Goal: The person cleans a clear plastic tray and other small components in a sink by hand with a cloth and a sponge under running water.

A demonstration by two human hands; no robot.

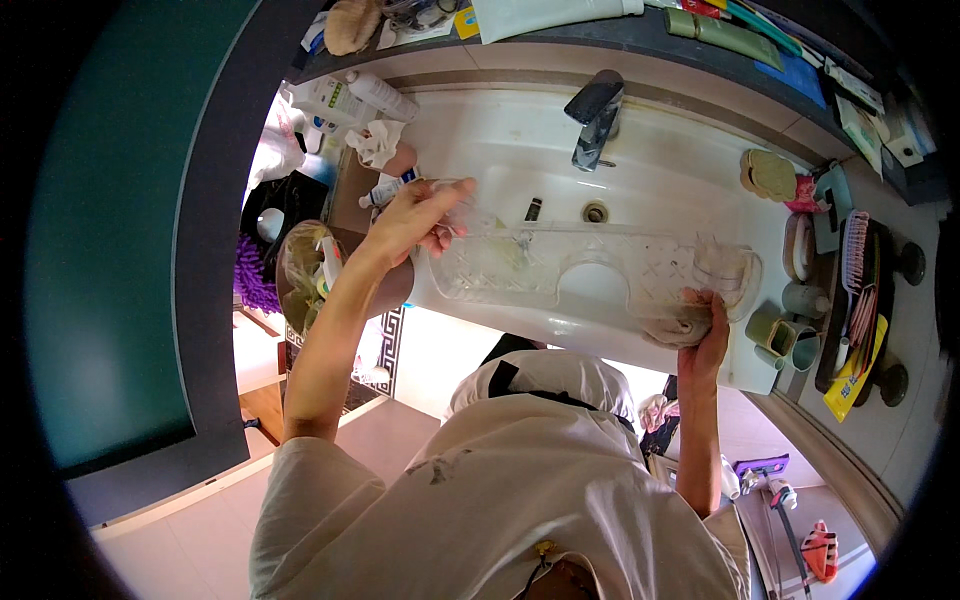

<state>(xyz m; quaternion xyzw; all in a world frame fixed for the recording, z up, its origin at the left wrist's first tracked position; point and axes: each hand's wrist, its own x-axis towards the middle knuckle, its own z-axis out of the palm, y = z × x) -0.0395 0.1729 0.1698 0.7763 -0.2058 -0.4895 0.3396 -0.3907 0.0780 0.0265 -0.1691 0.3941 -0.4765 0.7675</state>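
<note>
Hands hold a long clear plastic tray with a cut-pattern wall [600, 265] over the white ceramic sink basin [660, 190]. The left hand [415, 220] grips the tray's left end, fingers closed on its rim. The right hand [705, 335] is closed around a beige cloth [672, 328] and presses it on the tray's right lower edge. A dark metal tap [595, 115] stands behind the basin. Green cups [785, 335] sit on the surface at right.

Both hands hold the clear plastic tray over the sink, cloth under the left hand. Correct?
Not quite: in the head view the cloth is under the right hand, not the left hand. Both do hold the clear plastic tray over the sink.
</note>
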